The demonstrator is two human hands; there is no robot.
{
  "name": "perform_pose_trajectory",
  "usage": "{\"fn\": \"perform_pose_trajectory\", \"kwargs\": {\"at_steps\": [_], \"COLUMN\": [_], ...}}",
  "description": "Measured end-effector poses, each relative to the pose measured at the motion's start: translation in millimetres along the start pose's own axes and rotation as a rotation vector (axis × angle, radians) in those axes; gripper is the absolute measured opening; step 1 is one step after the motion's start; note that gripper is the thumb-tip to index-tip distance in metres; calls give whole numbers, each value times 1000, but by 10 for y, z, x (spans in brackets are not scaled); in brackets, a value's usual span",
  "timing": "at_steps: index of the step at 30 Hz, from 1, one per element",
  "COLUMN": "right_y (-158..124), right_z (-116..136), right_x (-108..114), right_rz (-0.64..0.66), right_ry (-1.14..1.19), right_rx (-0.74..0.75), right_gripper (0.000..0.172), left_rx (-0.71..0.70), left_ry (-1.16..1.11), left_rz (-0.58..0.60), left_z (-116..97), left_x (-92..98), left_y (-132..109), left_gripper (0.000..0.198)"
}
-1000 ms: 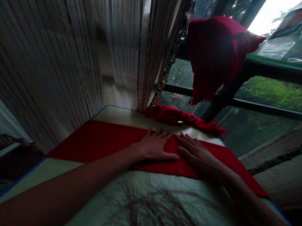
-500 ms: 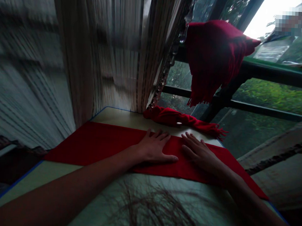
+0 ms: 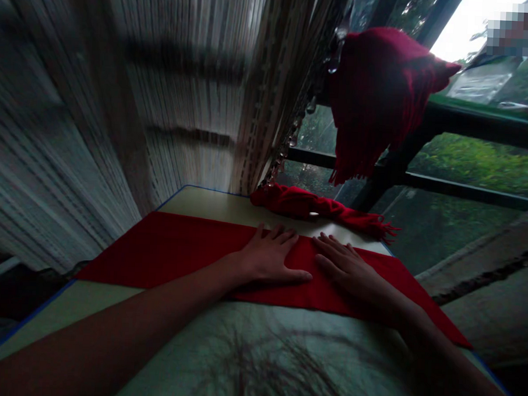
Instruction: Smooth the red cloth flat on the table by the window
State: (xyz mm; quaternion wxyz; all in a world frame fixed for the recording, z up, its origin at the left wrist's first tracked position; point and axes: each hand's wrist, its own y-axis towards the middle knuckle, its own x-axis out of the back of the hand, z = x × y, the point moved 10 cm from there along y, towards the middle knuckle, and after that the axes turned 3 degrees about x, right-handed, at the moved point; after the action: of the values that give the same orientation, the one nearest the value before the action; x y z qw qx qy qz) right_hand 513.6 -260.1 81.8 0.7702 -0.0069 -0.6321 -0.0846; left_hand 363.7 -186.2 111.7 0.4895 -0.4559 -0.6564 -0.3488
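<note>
A long strip of flat red cloth (image 3: 165, 249) lies across the pale table (image 3: 202, 202), reaching from its left edge to its right edge. My left hand (image 3: 270, 259) rests flat on the middle of the cloth, fingers spread and thumb pointing right. Just to the right, my right hand (image 3: 346, 266) also lies on the cloth, palm down with its fingers stretched out. Behind the cloth a bunched red scarf (image 3: 325, 206) with a fringed end lies along the table's far side.
Another red fringed scarf (image 3: 377, 104) hangs by the window bars (image 3: 468, 122) at the upper right. A striped curtain (image 3: 194, 95) trimmed with beads hangs beyond the table on the left. Strands of hair (image 3: 278, 368) cross the bottom of the view.
My right hand has shifted slightly left over the cloth. My left hand stays in place. The curtain on the left has swayed.
</note>
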Motion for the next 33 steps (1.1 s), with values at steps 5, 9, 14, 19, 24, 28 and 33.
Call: {"fn": "perform_pose_trajectory", "kwargs": {"at_steps": [5,9,14,19,24,28,33], "right_y": [-18,-19,-12,-23,-26,-18,-11], "right_z": [50,196,86,-21,148,229,40], "right_x": [62,65,16,23,83,64,26], "right_rz": [-66,-49,-28,-27,-33,-15,2], "right_ry": [0,8,-9,-10,33,40,-8], "right_rx": [27,95,39,-19,39,69,-18], "right_gripper": [69,67,65,71,69,68,70], "left_rx": [1,-3,1,-4,-5,-10,1], "left_ry": [-5,-5,6,5,-3,-8,-4], "left_rz": [-4,-5,-4,-6,-8,-9,12], "left_z": [4,-8,3,-2,-1,-7,-11], "left_x": [-4,-4,-10,-3,-4,2,4], "left_y": [1,-6,5,7,1,-3,-3], "left_gripper": [111,109,108,108,106,106,106]}}
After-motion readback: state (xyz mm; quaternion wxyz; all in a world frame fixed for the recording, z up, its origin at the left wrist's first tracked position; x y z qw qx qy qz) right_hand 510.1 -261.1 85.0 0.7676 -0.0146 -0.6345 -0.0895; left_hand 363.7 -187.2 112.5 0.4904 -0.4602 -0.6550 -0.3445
